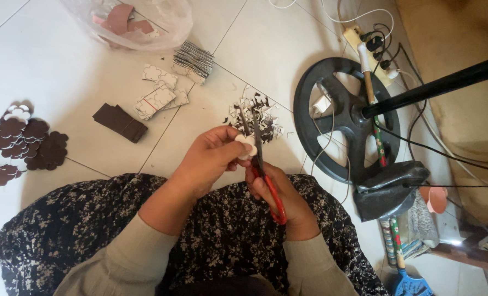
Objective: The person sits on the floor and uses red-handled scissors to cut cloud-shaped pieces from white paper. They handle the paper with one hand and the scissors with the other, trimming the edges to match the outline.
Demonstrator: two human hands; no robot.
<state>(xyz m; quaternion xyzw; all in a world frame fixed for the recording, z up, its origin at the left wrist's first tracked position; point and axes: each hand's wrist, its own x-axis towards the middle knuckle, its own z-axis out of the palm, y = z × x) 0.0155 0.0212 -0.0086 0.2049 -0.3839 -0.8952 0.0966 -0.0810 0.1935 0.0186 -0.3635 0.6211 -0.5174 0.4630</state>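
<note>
1. The step in hand looks like trimming around a small white flower-shaped cutout (247, 146) with the red-handled metal scissors (263, 170). I'd say the trick is to turn the piece into the blades with the holding hand rather than twisting the scissors, taking short snips near the blade pivot so the scalloped edge stays smooth.
2. The left hand (211, 159) pinches the cutout between thumb and fingertips, fingers curled tight on it. The right hand (279, 200) is clenched through the scissor loops, blades pointing away from the body and slightly parted at the piece.
3. The cutout sits above the lap, over the dark floral skirt (145, 219), just in front of a small pile of white and dark paper scraps (257, 112) on the white tiled floor (63, 82).
4. It's pale, small, with rounded petal lobes; part is hidden by the fingers.
5. Off to the left lies a stack of dark brown flower-shaped pieces (19, 145), and square uncut pieces with flower outlines (159, 96) are farther up.
</note>
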